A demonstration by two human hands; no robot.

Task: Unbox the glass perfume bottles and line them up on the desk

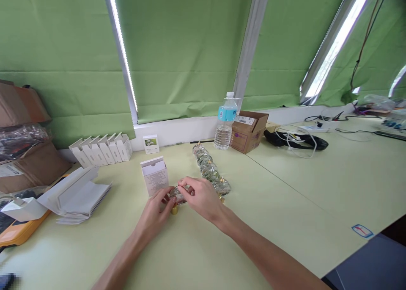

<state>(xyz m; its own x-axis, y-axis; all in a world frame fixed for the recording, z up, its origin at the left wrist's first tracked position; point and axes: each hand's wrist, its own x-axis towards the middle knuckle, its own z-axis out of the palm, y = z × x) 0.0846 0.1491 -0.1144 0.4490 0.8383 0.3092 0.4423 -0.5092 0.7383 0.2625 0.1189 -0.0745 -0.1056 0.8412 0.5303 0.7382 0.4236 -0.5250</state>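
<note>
Between my hands, just above the table, is a clear, shiny ornament-like piece [179, 198] with a gold ball [174, 210] at its lower edge. My left hand [156, 208] grips its left side between thumb and fingers. Over its top, my right hand [200, 195] is closed in a pinch; whatever is between the fingertips is too small to make out. Behind my right hand, a row of similar clear pieces [207, 167] with gold tips runs away from me. An open white box [154, 175] stands upright by my left hand.
Several white boxes [101, 150] line the back left, near folded white papers [76, 197]. A small picture card box [151, 144], a water bottle [223, 129] and a brown carton [247, 133] stand along the wall. Black headgear with white cable [296, 142] lies right.
</note>
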